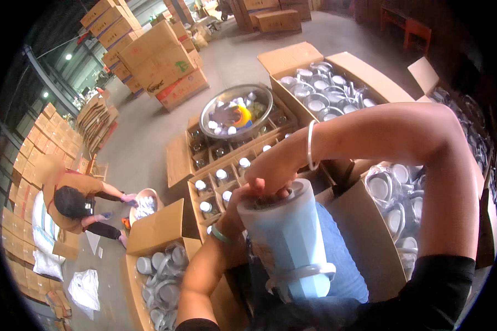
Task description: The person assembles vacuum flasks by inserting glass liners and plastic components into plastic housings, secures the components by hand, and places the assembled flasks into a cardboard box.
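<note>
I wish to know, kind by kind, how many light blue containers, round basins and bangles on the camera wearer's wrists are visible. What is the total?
Light blue container: 1
Round basins: 2 (metal basin, pinkish basin)
Bangles: 2 (white bangle, pale green bangle)
Total: 5

Warehouse-like interior. Smooth grey floor (141, 138), spanning centre and left. Tall bank of stacked brown cardboard cartons (30, 160) along left edge; second, uneven stack of large brown cartons (159, 62) at upper centre-left. Pile of flattened brown cardboard sheets (95, 118) between both. Slanting grey metal column (51, 80) at upper left, near small round white lamps (68, 57). Red low-legged furniture (418, 34) at dim upper right.
</note>
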The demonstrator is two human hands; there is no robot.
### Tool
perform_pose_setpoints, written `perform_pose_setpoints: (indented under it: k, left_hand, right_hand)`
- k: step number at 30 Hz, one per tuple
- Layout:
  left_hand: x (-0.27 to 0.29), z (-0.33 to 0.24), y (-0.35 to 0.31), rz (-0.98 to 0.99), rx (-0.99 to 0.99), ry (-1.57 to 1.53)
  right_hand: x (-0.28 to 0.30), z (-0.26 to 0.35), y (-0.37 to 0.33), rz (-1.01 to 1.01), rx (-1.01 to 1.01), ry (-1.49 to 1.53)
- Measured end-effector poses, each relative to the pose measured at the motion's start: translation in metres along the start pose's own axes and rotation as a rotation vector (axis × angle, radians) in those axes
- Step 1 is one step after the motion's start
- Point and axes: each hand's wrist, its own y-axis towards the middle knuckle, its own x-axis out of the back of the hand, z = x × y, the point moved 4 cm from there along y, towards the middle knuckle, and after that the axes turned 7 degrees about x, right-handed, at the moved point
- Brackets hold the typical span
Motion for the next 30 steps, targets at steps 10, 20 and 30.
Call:
perform_pose_setpoints:
  k: [10, 20, 30]
  left_hand:
    - [-0.086, -0.004, -0.051, -0.027, -0.188, 0.470]
    - [-0.121, 0.002, -0.067, 0.026, -0.384, 0.853]
    - [-0.148, 0.012, -0.075, -0.172, -0.312, 0.794]
  right_hand:
    - [-0.006, 0.094, -0.087, -0.211, 0.117, -0.174]
    - [-0.025, 0.133, -0.130, -0.167, 0.397, -0.223]
    - [-0.044, 0.172, -0.136, -0.529, 0.131, -0.433]
